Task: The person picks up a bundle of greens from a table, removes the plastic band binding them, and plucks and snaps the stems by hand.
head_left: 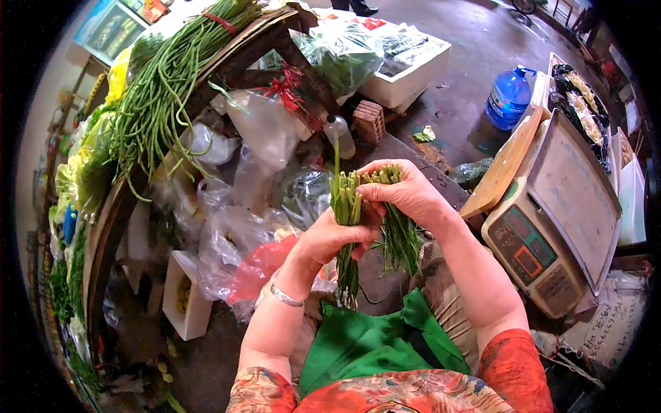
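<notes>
My left hand (334, 237) is closed round a bundle of green stems (346, 199), which stands roughly upright with its lower ends hanging over the green apron (379, 341). Close beside it, my right hand (403, 189) grips a second bunch of green stems (403, 237), whose thin ends hang down below the fingers. The two hands are nearly touching, and the fingertips between the bunches are partly hidden. One longer stem (337, 155) sticks up above the left bundle.
Long green beans (162, 89) lie on a wooden-edged stand at the upper left. Plastic bags (265, 127) hang and lie beyond my left arm. To the right are a scale (530, 251), a blue water bottle (508, 100) and a wooden board (506, 162). A white foam box (413, 79) stands ahead.
</notes>
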The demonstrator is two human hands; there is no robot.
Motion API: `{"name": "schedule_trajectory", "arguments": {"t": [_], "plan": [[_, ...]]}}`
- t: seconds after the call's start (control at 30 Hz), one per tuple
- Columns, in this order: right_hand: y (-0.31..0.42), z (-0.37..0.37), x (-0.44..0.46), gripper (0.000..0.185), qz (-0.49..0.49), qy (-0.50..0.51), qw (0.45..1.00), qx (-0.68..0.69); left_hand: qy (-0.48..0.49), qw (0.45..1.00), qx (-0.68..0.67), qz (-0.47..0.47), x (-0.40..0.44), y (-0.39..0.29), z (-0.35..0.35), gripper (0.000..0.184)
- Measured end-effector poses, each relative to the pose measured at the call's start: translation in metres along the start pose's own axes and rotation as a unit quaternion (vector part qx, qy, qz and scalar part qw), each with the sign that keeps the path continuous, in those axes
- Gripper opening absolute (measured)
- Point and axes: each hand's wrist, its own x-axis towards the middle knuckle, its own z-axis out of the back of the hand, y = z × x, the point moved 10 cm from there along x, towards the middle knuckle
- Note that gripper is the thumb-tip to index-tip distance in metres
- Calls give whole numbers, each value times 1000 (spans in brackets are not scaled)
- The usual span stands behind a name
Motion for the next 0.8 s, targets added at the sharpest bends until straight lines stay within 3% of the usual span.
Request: {"name": "schedule_trajectory", "arguments": {"t": [0.1,0.23,0.43,0.6,0.8], "plan": [[-4,6,-1,13,-21,4,1000,-13,7,998,-55,-24,1,-2,3,29],[2,25,-1,12,9,-49,999,-14,-147,974,-170,-39,-5,-1,35,34],[-2,30,0,13,5,-79,997,9,-127,978,-157,-57,-3,0,42,29],[-4,18,3,11,20,-37,995,-94,-151,980,-124,-46,-5,-3,46,26],[-3,26,4,11,32,-43,993,-107,-188,971,-136,-59,-7,-2,55,23]]}}
